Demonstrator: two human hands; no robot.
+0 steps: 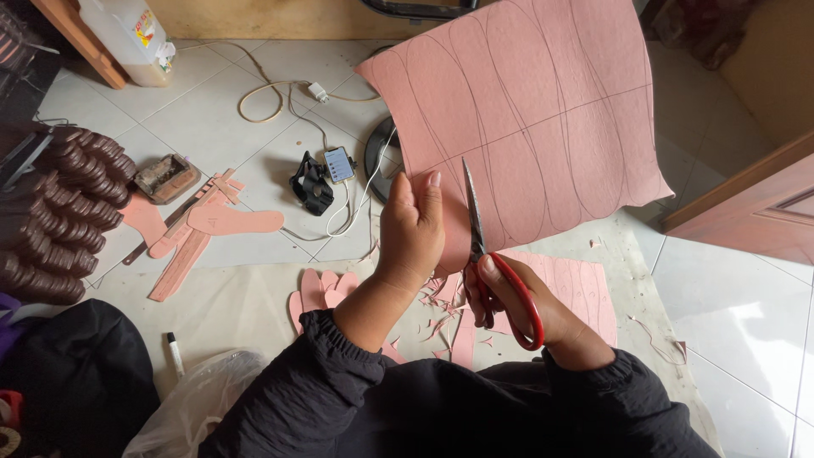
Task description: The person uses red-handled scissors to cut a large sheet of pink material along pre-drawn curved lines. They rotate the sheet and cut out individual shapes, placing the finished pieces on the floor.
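White floor tiles [212, 127] lie under you while your left hand [413, 233] pinches the pink sheet [526, 110] at twelve o'clock and your right hand [517, 301] grips red-handled scissors [496, 271], blades cutting into its lower edge.

A home shoemaking workshop on a tiled floor [212, 127]: stacked brown soles [59, 212], pink cut insole pieces [233, 222] and offcuts [437, 326] lie about.
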